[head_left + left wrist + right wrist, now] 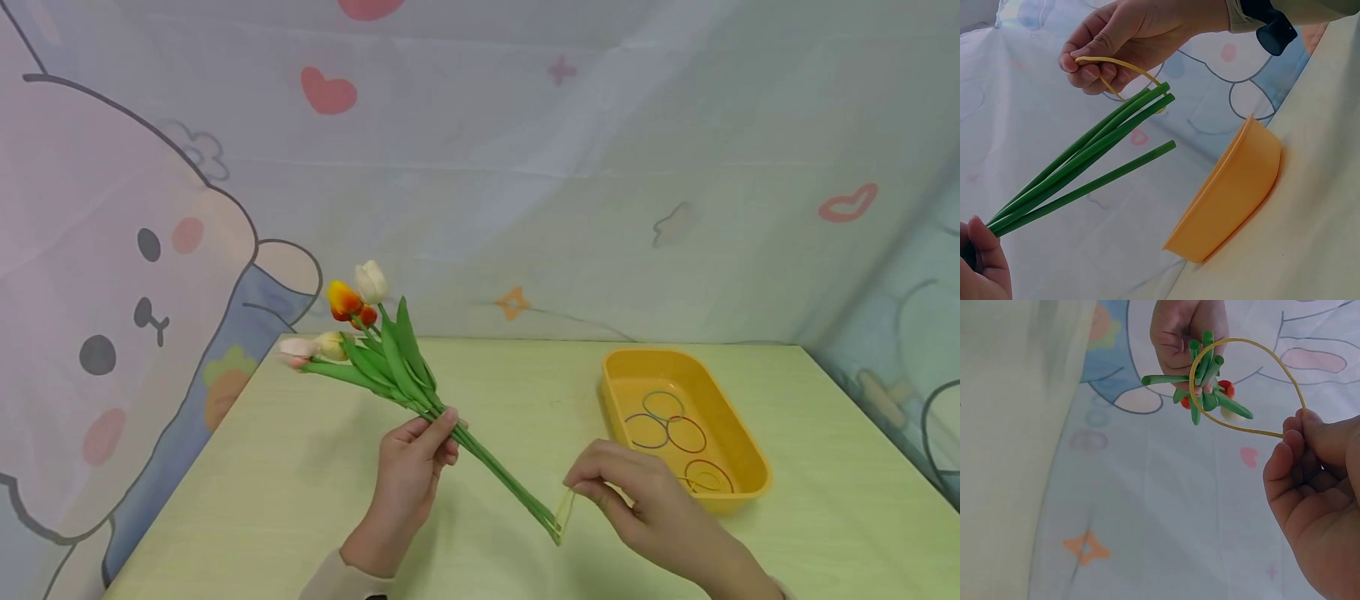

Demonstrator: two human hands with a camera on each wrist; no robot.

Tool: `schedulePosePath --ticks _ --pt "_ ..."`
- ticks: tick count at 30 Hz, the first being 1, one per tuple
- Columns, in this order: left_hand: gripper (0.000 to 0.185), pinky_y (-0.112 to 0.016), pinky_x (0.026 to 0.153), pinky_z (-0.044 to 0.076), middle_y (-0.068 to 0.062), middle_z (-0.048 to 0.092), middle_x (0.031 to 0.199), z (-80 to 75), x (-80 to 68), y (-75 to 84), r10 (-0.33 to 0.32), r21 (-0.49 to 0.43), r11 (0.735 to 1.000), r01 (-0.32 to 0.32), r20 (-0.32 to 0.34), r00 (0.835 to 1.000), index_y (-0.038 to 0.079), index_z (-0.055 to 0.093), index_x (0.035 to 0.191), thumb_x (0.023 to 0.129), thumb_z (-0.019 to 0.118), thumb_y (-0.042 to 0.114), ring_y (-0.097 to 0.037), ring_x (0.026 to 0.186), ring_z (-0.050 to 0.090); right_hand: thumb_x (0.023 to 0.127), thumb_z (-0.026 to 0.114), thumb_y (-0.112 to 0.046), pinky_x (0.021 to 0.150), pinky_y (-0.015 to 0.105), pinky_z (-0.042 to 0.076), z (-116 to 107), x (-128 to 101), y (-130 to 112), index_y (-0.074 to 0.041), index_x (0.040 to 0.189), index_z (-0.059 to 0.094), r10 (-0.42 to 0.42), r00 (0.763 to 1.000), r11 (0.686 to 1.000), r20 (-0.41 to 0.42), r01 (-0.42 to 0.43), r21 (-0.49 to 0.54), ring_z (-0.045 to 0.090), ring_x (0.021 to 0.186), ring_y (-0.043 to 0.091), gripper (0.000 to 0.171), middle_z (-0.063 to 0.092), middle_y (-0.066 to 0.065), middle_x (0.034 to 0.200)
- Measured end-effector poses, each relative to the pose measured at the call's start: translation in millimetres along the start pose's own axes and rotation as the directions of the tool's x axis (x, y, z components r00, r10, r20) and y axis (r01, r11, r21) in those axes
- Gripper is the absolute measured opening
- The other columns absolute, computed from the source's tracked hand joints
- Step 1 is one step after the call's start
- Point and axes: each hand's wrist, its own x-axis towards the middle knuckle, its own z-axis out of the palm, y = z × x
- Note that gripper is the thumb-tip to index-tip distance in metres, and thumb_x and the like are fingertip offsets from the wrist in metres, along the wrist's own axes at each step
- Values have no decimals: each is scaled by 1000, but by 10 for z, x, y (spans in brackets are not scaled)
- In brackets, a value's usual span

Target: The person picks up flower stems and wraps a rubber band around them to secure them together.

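My left hand (412,462) grips a bunch of artificial tulips (401,358) around the middle of the stems, thumb on top. White, orange-red, pinkish and pale yellow blooms point to the upper left, and the green stems (1079,153) slant down toward the right. Between thumb and fingertips my right hand (652,508) pinches a yellow rubber band (1235,340), pulled into a loop at the stem ends. In the left wrist view the band passes by the tips of the grouped stems, while one stem (1116,175) spreads apart below them.
On the right of the pale table (510,400) stands a yellow plastic tray (701,396). Several coloured rubber bands lie in it, among them a red one (705,437). A cartoon-printed cloth (480,167) hangs behind the table.
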Motion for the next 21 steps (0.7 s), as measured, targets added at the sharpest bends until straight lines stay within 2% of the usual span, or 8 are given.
schedulePosePath --ticks 13,21 --pt "21 -18 55 46 3 67 66 54 -53 -64 -10 54 999 8 45 999 8 69 72 91 64 4 -5 52 51 99 53 -13 68 12 45 23 69 17 -14 97 63 -46 999 999 -16 46 -3 53 75 4 10 61 -7 88" --pt "14 -18 54 46 1 63 65 108 -98 -77 -24 96 995 17 68 997 0 70 77 90 66 4 -7 53 51 99 54 -13 68 11 46 40 126 17 -14 96 62 -58 998 998 -11 58 -9 54 74 4 9 61 -7 87"
